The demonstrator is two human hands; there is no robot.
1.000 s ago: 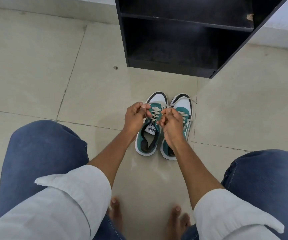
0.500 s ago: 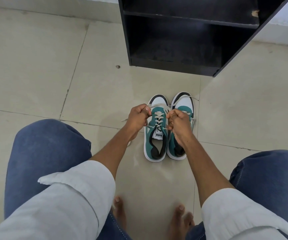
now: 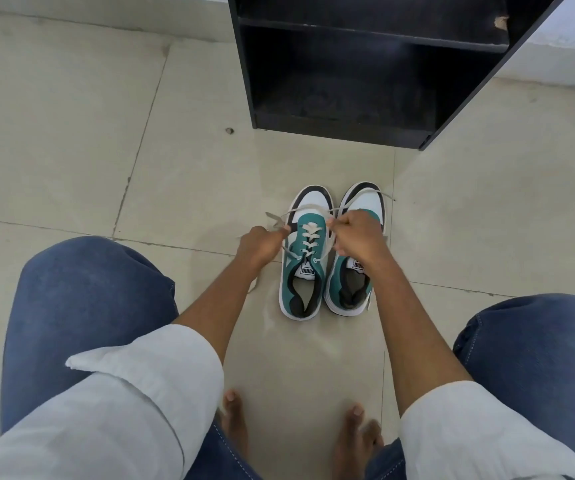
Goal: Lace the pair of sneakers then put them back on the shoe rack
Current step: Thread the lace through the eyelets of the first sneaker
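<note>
Two teal, white and black sneakers stand side by side on the tiled floor, toes pointing at the shoe rack. The left sneaker (image 3: 301,271) has its cream lace (image 3: 308,237) threaded through the eyelets. My left hand (image 3: 261,245) pinches one lace end just left of that shoe. My right hand (image 3: 357,235) pinches the other end and sits over the front of the right sneaker (image 3: 350,289), hiding its lacing. Both lace ends are pulled taut and cross over the toe caps.
The black shoe rack (image 3: 365,81) stands just beyond the sneakers, its two shelves open toward me. My knees in blue jeans flank the shoes and my bare feet (image 3: 234,420) rest on the floor below them. A small chip (image 3: 229,130) marks a tile left of the rack.
My hands have drawn apart, pulling the lace ends outward and tight across the left sneaker. The view has shifted slightly so the shoes sit lower and more to the right.
</note>
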